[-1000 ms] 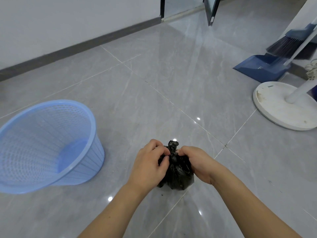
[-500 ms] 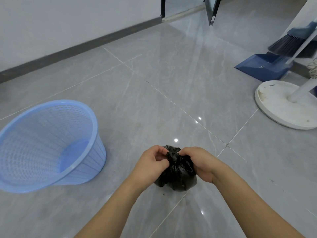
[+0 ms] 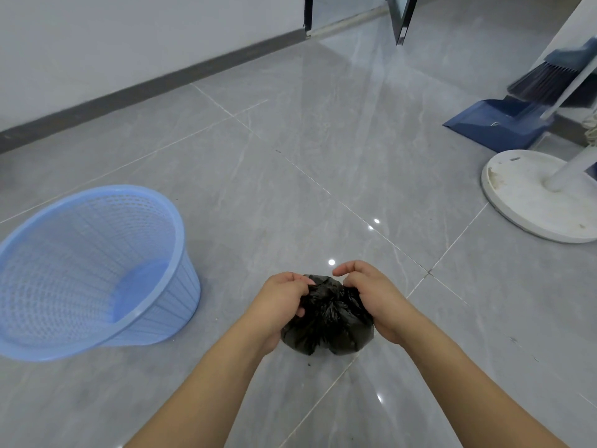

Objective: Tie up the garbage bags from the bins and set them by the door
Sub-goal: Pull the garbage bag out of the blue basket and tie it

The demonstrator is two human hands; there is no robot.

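Head view — both hands' fingers [image 3: 298, 287] curl tight, gripping the black garbage bag [image 3: 328, 321].

This looks like a room in a home or a small office. The floor [image 3: 323, 130] is of large glossy grey tiles, and a white wall with a dark baseboard [image 3: 155, 82] runs along it. A blue plastic waste bin [image 3: 90, 273] stands on the floor. A broom [image 3: 546, 79] and blue dustpan [image 3: 494, 124] stand beside the round white base of a fan [image 3: 536, 195]. A doorway with dark frame [image 3: 308, 11] opens at the far end.
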